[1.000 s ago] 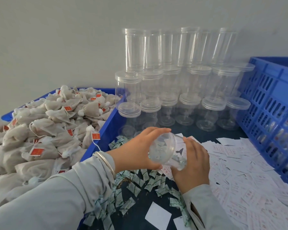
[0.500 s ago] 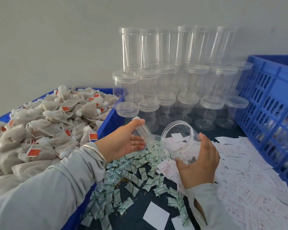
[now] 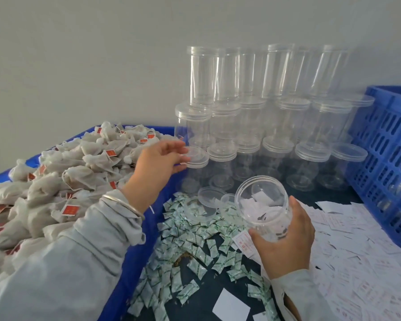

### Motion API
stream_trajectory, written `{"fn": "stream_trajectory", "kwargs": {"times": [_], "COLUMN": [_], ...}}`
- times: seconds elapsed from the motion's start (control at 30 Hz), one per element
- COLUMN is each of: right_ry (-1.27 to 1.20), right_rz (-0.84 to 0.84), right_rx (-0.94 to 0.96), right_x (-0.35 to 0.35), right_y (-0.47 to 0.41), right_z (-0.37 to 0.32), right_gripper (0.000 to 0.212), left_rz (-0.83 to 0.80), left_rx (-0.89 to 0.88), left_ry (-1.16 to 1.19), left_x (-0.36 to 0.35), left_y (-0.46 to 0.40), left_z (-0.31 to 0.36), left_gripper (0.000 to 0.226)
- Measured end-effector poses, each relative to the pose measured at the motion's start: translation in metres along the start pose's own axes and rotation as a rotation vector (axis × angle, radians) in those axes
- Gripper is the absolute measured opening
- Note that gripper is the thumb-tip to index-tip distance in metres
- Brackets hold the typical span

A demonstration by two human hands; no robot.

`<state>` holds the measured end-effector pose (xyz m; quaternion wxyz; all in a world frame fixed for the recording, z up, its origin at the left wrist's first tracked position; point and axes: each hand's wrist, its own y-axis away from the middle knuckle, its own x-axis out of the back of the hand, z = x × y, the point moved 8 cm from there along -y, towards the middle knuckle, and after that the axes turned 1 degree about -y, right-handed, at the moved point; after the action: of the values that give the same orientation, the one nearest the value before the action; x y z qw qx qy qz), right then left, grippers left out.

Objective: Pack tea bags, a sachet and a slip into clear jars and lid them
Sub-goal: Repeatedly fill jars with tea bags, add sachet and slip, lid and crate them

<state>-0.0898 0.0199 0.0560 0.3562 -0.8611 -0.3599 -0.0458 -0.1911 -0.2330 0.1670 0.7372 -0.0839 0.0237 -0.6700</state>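
- Surface: dark, between a bin on the left and a blue crate on the right.
- Bin: blue, heaped with tea bags; each bag carries a red tag with print too small to read.
- Jar stack: clear lidded jars in three tiers against the wall.
- Slips: white, spread over the right of the surface; the red print is not legible.
- Sachets: green-and-white, scattered at centre; the print is not legible.
- Jar: open and tilted, mouth toward the camera, above the slips. The right hand wraps it from below, thumb and fingers curled round the wall.
- Lid: lies loose on the sachets, just left of the jar.
- Left hand: fingers spread and nearly straight, holding nothing, fingertips at a lidded jar on the stack's lowest tier. Half a second ago this hand held the lid near the jar; it has since released it and moved up toward the bin and stack.
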Motion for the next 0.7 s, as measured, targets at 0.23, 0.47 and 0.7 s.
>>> {"fn": "stream_trajectory", "kwargs": {"times": [0.23,0.47,0.7], "right_ry": [-0.196,-0.362,-0.378], "right_rz": [-0.118,-0.323,-0.464], "right_rx": [-0.102,-0.107,-0.119], "right_x": [-0.02,-0.062,-0.079], "right_y": [0.015,0.043,0.06], "right_z": [-0.015,-0.051,-0.047], "right_gripper": [0.113,0.104,0.105], "left_rz": [0.135,-0.559,-0.262], "left_rx": [-0.118,0.065,-0.104], "left_ry": [-0.595,-1.248,-1.096], "left_x": [0.09,0.078,0.08], "left_y": [-0.022,-0.011,-0.027], "left_z": [0.014,-0.046,-0.028], "left_gripper": [0.014,0.041,0.031]}}
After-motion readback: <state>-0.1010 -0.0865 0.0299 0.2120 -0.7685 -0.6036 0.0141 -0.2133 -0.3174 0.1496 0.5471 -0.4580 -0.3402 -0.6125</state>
